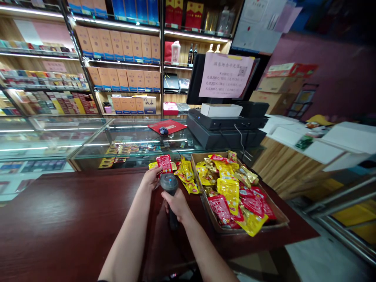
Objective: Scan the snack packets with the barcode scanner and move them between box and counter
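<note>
My left hand [152, 177] grips a red snack packet [164, 163] by its left edge, its printed side towards me. Just below and to the right, my right hand [177, 203] is wrapped around the handle of a dark barcode scanner [169, 183], whose head points at the packet. Several yellow snack packets [187, 171] lie in a loose pile right of the red one. Beside them, an open cardboard box [207, 209] holds many red, yellow and gold packets. The fingers of my right hand are partly hidden behind the scanner.
Behind the dark red table [73, 219] stands a glass display counter [96, 135]. On it are a red mouse pad [173, 126] with a mouse [163, 131], and a black cash register [226, 129] below a monitor with a paper sign [225, 78]. Stocked shelves [117, 64] line the back.
</note>
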Demonstrator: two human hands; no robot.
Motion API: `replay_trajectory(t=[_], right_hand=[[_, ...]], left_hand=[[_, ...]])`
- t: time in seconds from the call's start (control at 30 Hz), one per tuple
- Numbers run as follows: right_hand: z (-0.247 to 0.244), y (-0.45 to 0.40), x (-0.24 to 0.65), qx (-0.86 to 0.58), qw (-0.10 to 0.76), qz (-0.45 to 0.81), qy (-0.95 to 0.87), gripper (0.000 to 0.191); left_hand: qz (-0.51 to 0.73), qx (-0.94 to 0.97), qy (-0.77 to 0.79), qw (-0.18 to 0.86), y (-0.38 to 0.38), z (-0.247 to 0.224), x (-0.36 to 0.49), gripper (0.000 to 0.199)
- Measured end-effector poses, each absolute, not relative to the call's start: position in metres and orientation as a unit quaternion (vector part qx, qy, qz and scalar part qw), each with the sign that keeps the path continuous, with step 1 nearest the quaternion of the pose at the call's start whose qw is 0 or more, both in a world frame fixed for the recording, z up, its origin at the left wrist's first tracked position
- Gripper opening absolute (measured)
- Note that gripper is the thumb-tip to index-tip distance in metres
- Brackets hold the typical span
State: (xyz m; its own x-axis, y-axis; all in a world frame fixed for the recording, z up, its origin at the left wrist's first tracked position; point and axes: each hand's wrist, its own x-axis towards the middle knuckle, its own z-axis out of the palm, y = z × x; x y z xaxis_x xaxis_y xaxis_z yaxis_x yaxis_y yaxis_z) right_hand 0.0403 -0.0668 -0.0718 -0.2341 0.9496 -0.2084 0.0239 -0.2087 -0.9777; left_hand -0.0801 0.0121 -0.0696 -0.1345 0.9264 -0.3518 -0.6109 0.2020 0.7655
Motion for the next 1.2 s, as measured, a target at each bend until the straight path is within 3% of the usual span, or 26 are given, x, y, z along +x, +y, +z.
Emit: replay_trajectory(t=[0.43,0.5,0.63,0.9,1.2], right_hand=[[-0.07,-0.066,0.042,-0.497,0.387,0.601,-0.492,0.012],[-0.07,-0.062,0.046,-0.503,0.429,0.561,-0.498,0.008],[-0.062,-0.042,0.056,-0.506,0.533,0.475,-0.484,0.025],[-0.013,-0.017,0.093,-0.476,0.564,0.57,-0.361,0.023],[0.054,-0.01,0.206,-0.437,0.689,0.494,-0.299,0.023]], left_hand=[[0.605,0.178,0.435,0.643,0.019,-0.081,-0.08,0.009],[0.6,0.178,0.44,0.644,0.018,-0.08,-0.082,0.01],[0.583,0.183,0.44,0.658,0.01,-0.074,-0.082,0.009],[0.553,0.253,0.404,0.684,0.006,-0.043,-0.037,0.009],[0.492,0.361,0.336,0.718,0.047,0.028,0.088,0.023]])
